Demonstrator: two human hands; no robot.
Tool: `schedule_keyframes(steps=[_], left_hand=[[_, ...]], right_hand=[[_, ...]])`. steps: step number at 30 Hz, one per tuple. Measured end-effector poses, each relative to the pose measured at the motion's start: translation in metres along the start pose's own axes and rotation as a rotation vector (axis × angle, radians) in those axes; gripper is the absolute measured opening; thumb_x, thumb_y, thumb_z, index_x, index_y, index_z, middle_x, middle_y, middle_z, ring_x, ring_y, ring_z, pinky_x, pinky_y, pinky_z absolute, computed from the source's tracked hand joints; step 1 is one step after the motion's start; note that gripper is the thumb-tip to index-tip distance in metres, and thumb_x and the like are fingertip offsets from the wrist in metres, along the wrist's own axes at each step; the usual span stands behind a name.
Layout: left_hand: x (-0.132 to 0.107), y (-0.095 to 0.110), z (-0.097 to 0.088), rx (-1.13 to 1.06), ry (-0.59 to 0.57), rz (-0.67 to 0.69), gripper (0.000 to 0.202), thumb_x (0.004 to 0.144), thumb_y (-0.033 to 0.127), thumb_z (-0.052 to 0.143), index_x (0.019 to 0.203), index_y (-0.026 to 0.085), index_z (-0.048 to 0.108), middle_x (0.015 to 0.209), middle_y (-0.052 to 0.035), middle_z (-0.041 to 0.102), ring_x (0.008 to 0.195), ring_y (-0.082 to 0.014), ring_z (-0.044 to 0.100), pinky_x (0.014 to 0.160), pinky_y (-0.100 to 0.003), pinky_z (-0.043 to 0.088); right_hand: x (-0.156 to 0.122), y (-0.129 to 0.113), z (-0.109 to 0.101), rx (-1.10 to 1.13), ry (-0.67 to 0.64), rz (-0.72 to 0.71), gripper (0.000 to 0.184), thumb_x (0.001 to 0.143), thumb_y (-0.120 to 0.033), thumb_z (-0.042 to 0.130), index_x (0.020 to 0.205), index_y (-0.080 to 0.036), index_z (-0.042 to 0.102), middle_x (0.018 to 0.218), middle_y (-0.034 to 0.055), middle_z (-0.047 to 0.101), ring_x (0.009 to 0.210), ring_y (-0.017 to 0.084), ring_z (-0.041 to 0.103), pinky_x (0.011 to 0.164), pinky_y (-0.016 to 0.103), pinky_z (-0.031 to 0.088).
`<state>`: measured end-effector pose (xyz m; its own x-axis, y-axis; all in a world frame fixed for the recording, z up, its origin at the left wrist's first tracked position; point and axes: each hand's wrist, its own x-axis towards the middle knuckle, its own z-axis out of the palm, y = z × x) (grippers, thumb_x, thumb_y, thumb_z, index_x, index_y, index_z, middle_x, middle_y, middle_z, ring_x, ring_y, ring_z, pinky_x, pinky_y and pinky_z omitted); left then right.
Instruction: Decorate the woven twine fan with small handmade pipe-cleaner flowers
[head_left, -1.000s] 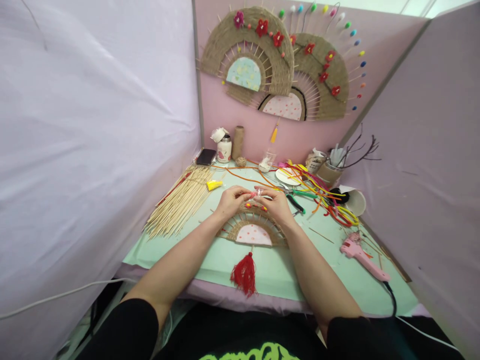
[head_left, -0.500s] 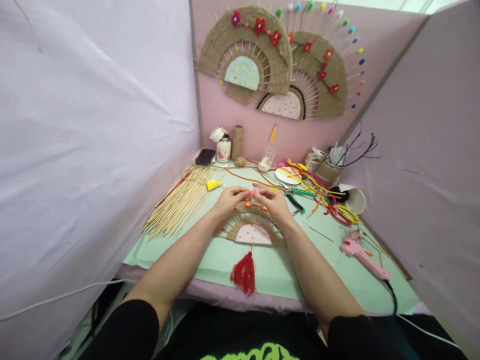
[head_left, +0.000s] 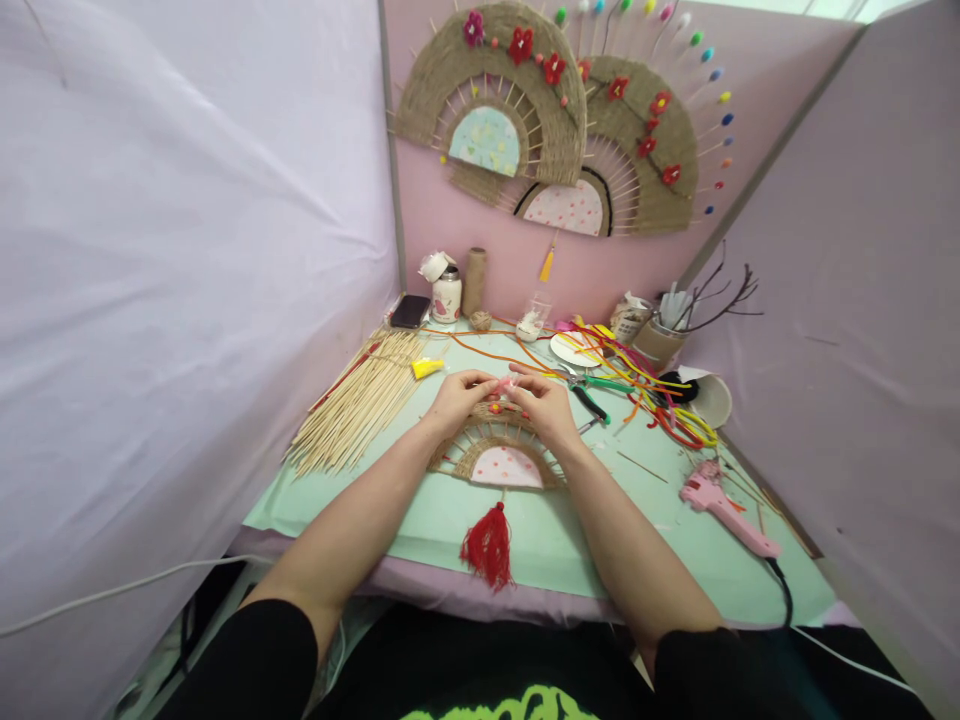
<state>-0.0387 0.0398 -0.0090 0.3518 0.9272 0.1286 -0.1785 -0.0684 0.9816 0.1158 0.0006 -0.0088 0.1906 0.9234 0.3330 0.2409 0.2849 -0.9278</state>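
Observation:
Between my two hands is a small pink piece in clear wrapping (head_left: 505,384), too small to name exactly. My left hand (head_left: 463,398) pinches its left side with fingers closed. On its other side my right hand (head_left: 546,402) grips it with bent fingers. Under my hands lies a half-round woven fan (head_left: 469,445) of twine and sticks, with small red and orange flowers on its upper band and a dotted white centre (head_left: 506,467). A red tassel (head_left: 487,545) hangs from the fan toward the table's front edge.
Left lie a bundle of thin sticks (head_left: 360,405) and a yellow packet (head_left: 427,369). Right are pliers (head_left: 591,404), coloured pipe cleaners (head_left: 645,375) and a pink glue gun (head_left: 727,512) with its cord. Behind stand a jar (head_left: 447,295) and a pot with twigs (head_left: 658,343).
My right hand has shifted very slightly left, and the pink piece is turned a little between my fingers. The view has tilted slightly; other things stay in place.

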Motion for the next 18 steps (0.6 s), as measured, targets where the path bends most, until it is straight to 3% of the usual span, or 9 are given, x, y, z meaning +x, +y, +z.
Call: schedule_keyframes(steps=[3, 6, 12, 18], left_hand=[[-0.001, 0.0, 0.0, 0.077, -0.019, 0.023, 0.028, 0.068, 0.038, 0.076, 0.081, 0.014, 0.073, 0.075, -0.0043, 0.072, 0.073, -0.015, 0.064, 0.076, -0.03, 0.05], [-0.001, 0.001, 0.002, -0.014, 0.009, 0.009, 0.029, 0.065, 0.038, 0.078, 0.079, 0.014, 0.073, 0.076, -0.004, 0.072, 0.073, -0.0149, 0.064, 0.078, -0.031, 0.051], [0.002, -0.003, 0.006, -0.264, 0.072, -0.061, 0.037, 0.052, 0.039, 0.085, 0.073, 0.012, 0.071, 0.075, -0.0046, 0.072, 0.072, -0.0141, 0.065, 0.087, -0.035, 0.051], [0.009, -0.01, -0.001, -0.226, 0.106, -0.025, 0.031, 0.061, 0.036, 0.082, 0.078, 0.012, 0.07, 0.083, -0.0073, 0.072, 0.078, -0.0155, 0.066, 0.091, -0.037, 0.05]], right_hand=[[0.001, 0.0, -0.001, -0.028, -0.025, -0.009, 0.02, 0.07, -0.039, 0.072, 0.075, -0.02, 0.073, 0.121, 0.0099, 0.068, 0.117, 0.028, 0.06, 0.106, 0.043, 0.038], [0.002, 0.004, 0.0, -0.005, 0.025, 0.005, 0.019, 0.07, -0.04, 0.071, 0.072, -0.021, 0.071, 0.116, 0.0081, 0.07, 0.113, 0.027, 0.061, 0.103, 0.042, 0.04], [0.003, 0.012, 0.004, 0.11, 0.108, 0.097, 0.022, 0.066, -0.041, 0.071, 0.068, -0.019, 0.067, 0.084, 0.0041, 0.073, 0.095, 0.024, 0.067, 0.086, 0.037, 0.052], [0.006, 0.01, 0.001, 0.282, 0.18, 0.191, 0.026, 0.062, -0.041, 0.075, 0.072, -0.019, 0.067, 0.113, 0.0068, 0.069, 0.097, 0.022, 0.065, 0.08, 0.036, 0.056]])
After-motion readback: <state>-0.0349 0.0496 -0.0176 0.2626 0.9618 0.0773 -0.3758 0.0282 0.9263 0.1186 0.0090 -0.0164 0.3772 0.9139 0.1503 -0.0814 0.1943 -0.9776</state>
